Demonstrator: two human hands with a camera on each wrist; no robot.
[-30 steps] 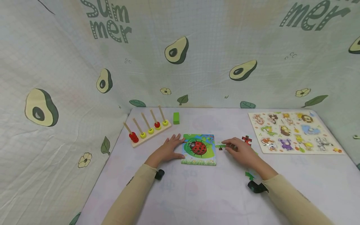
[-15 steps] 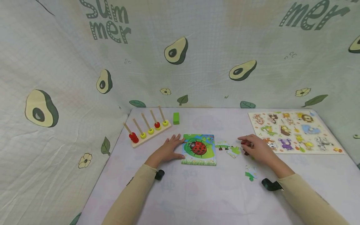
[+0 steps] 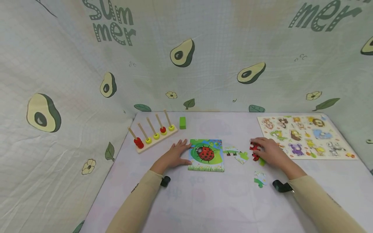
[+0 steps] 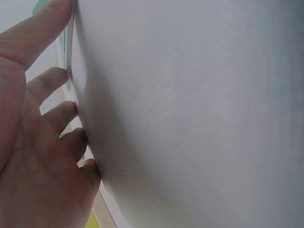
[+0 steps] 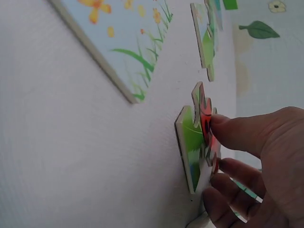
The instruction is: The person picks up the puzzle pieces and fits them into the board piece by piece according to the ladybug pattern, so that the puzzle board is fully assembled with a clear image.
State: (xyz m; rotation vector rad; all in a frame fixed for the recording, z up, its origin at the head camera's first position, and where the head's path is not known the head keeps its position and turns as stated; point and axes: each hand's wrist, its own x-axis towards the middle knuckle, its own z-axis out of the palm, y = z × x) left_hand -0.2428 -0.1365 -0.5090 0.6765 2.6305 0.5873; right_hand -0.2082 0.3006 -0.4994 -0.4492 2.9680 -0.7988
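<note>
Now away from the pale pieces between the hands, the right hand pinches a red puzzle piece while the left hand spreads wide against the ladybug picture, shifting work, we judge, toward red.

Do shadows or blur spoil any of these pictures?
Head view: soft, even light, the ladybug board readable; left wrist: hazy, with a broad soft shadow on the white tabletop; right wrist: dimmer toward the bottom, though the green puzzle piece looks distinct.
</note>
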